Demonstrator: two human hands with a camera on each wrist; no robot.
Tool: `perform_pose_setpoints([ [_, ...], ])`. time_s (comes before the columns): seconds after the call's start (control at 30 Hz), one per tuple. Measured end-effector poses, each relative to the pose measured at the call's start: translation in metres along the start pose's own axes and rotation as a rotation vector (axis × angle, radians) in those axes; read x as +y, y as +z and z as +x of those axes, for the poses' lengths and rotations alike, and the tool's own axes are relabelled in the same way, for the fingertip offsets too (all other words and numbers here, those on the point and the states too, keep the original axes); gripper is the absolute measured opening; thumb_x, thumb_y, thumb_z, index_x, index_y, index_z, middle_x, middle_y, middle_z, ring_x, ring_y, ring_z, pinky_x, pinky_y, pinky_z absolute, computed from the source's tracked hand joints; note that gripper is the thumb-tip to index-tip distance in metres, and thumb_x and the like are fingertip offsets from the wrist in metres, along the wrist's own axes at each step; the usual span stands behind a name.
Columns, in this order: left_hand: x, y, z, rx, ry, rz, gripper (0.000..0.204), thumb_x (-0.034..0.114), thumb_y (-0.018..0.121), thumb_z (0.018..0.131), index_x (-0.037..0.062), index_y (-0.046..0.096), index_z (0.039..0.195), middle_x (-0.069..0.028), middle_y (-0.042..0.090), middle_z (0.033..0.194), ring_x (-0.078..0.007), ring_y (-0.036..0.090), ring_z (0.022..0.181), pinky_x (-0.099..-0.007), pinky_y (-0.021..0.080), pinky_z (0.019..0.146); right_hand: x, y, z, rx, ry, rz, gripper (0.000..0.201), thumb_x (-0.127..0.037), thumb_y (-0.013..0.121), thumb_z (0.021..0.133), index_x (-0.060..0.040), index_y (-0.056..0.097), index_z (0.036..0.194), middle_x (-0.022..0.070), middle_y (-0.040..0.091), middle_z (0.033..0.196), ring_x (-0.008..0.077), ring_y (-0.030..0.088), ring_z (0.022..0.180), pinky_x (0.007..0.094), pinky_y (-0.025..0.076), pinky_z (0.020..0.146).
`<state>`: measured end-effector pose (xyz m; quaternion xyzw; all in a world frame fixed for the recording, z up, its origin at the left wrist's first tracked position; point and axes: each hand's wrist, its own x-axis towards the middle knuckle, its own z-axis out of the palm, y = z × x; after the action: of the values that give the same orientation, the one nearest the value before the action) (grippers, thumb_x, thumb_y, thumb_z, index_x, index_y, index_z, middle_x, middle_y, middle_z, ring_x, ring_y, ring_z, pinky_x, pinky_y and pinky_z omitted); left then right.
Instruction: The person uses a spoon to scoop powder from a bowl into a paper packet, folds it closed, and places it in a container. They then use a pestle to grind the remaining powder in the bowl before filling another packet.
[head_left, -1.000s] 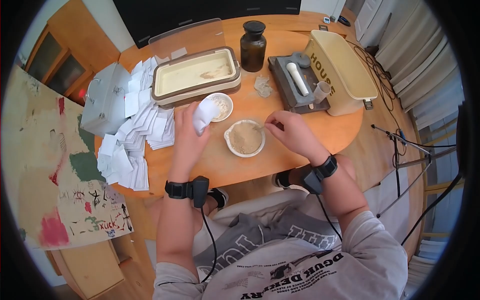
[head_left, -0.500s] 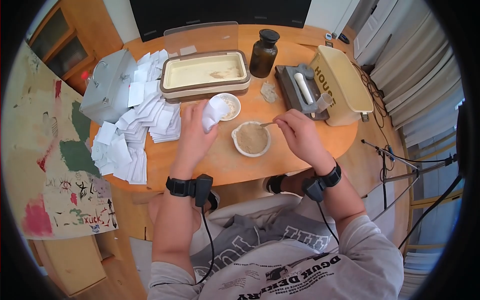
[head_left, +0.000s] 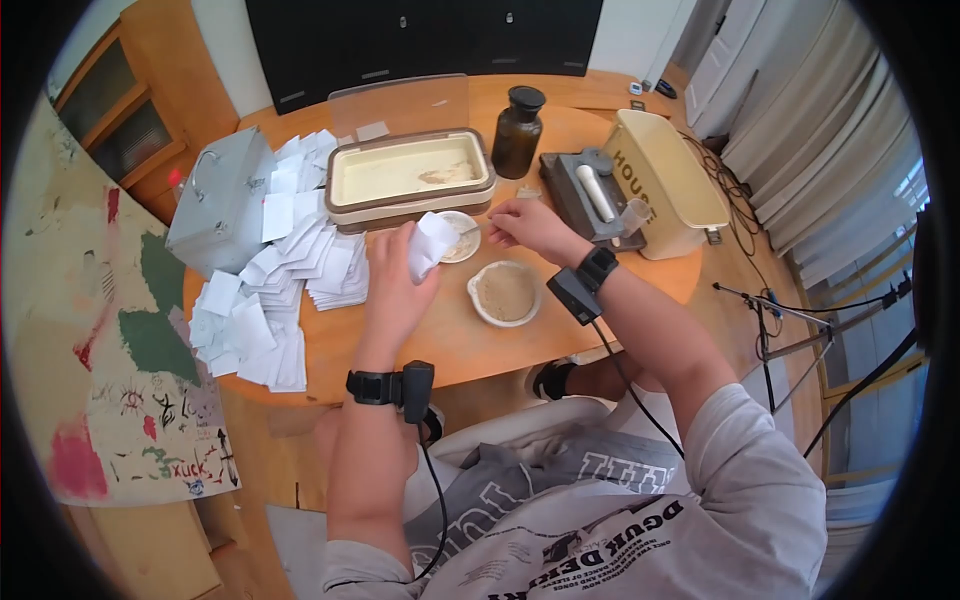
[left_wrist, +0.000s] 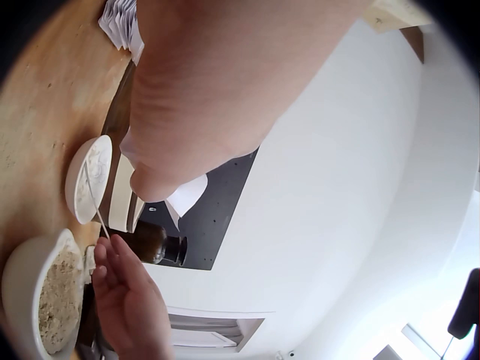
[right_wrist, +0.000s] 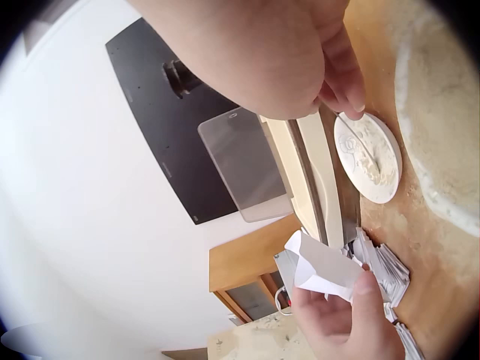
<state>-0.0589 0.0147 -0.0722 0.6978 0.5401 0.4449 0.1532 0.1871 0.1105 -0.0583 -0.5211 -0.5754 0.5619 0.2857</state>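
In the head view, my left hand (head_left: pixel 400 280) holds an upright white paper packet (head_left: pixel 430 246) whose top gapes, thumb and fingers on its sides. My right hand (head_left: pixel 540 228) pinches a thin spatula (right_wrist: pixel 358 135) by its end. The spatula's far tip lies in white powder (right_wrist: pixel 385 169) inside a small white bowl (left_wrist: pixel 73 187), just right of the packet. Nearer to me stands a bigger white bowl with a spout (left_wrist: pixel 21 281), filled with beige powder (head_left: pixel 505 293). My right forearm passes above and to the right of it.
Piled paper packets (head_left: pixel 290 260) and a silver case (head_left: pixel 215 205) stand at left. Behind the bowls are a cream box with brown rim (head_left: pixel 345 205) and a dark glass jar (head_left: pixel 517 140). At right sit a grey tray with a white pestle (head_left: pixel 597 195) and a yellow bin (head_left: pixel 690 180).
My right hand has moved left and away from me, taking the spatula from the beige powder bowl to the small white one. The left hand keeps holding the packet.
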Motion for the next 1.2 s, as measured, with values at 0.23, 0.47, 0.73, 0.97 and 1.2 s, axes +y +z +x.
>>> perform_pose_setpoints([
  [0.23, -0.005, 0.0, -0.003, 0.016, -0.015, -0.022, 0.065, 0.006, 0.075, 0.08, 0.0037, 0.047, 0.139, -0.0201, 0.049, 0.13, -0.0411, 0.05, 0.123, -0.0465, 0.043, 0.106, -0.024, -0.08, -0.049, 0.62, -0.664, -0.924, 0.013, -0.01, 0.061, 0.093, 0.0001, 0.067, 0.098, 0.0213, 0.066, 0.094, 0.0425, 0.064, 0.088, 0.0461, 0.053, 0.078],
  [0.47, 0.001, 0.0, 0.001, -0.011, 0.025, -0.019, 0.064, 0.007, 0.075, 0.081, 0.0025, 0.047, 0.139, -0.02, 0.051, 0.128, -0.041, 0.051, 0.121, -0.0462, 0.044, 0.104, -0.018, -0.118, -0.047, 0.379, -0.222, -1.261, 0.027, -0.007, 0.064, 0.087, 0.0032, 0.055, 0.11, 0.0252, 0.065, 0.091, 0.0441, 0.063, 0.091, 0.05, 0.051, 0.082],
  [0.73, 0.0, -0.004, -0.001, -0.01, -0.016, -0.063, 0.064, 0.007, 0.074, 0.081, 0.0009, 0.047, 0.139, -0.0205, 0.051, 0.128, -0.0405, 0.052, 0.12, -0.046, 0.045, 0.103, -0.043, -0.12, -0.052, 0.524, -0.076, -0.981, 0.028, -0.015, 0.069, 0.084, 0.0025, 0.062, 0.105, 0.0269, 0.071, 0.094, 0.0434, 0.068, 0.091, 0.0488, 0.054, 0.08],
  [0.97, -0.011, 0.003, -0.002, -0.024, -0.018, -0.003, 0.065, 0.01, 0.074, 0.081, -0.001, 0.046, 0.14, -0.0219, 0.051, 0.129, -0.0417, 0.051, 0.121, -0.0476, 0.045, 0.103, -0.019, -0.138, -0.02, 0.587, -0.177, -0.364, 0.035, -0.033, 0.07, 0.094, 0.0019, 0.068, 0.098, 0.0069, 0.067, 0.074, 0.0134, 0.065, 0.065, 0.0311, 0.051, 0.061],
  [1.2, -0.006, 0.005, -0.001, -0.023, -0.019, 0.035, 0.064, 0.01, 0.074, 0.081, -0.001, 0.048, 0.139, -0.0215, 0.051, 0.131, -0.0414, 0.051, 0.121, -0.0473, 0.043, 0.105, -0.028, -0.096, -0.032, 0.663, -0.375, -0.247, 0.03, -0.026, 0.065, 0.099, 0.0036, 0.066, 0.099, 0.0064, 0.068, 0.076, 0.0123, 0.065, 0.066, 0.0282, 0.051, 0.059],
])
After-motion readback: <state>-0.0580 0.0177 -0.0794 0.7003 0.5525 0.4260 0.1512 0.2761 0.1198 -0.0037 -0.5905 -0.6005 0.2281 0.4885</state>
